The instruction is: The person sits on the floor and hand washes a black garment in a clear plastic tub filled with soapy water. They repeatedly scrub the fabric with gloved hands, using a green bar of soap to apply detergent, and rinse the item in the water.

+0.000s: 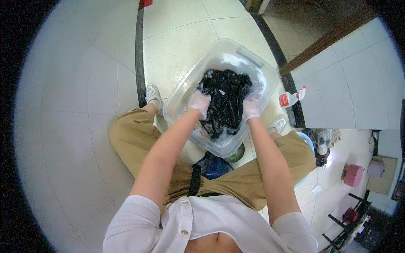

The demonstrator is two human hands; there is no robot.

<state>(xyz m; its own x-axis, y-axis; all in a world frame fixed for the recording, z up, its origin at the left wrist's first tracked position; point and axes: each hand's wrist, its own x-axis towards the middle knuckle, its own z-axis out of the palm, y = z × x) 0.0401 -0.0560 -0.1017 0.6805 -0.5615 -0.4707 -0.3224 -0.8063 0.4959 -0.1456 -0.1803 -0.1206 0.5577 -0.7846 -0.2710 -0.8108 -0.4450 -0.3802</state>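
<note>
Black cloth [225, 99] hides part of the tub [219, 148].

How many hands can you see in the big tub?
2: the left hand at the left side of the black bundle, and the right hand at its right side.

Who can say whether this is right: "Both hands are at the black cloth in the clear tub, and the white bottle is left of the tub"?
The bottle's side is wrong: the head view shows the white bottle right of the clear tub. The left hand and right hand are at the black cloth.
</note>
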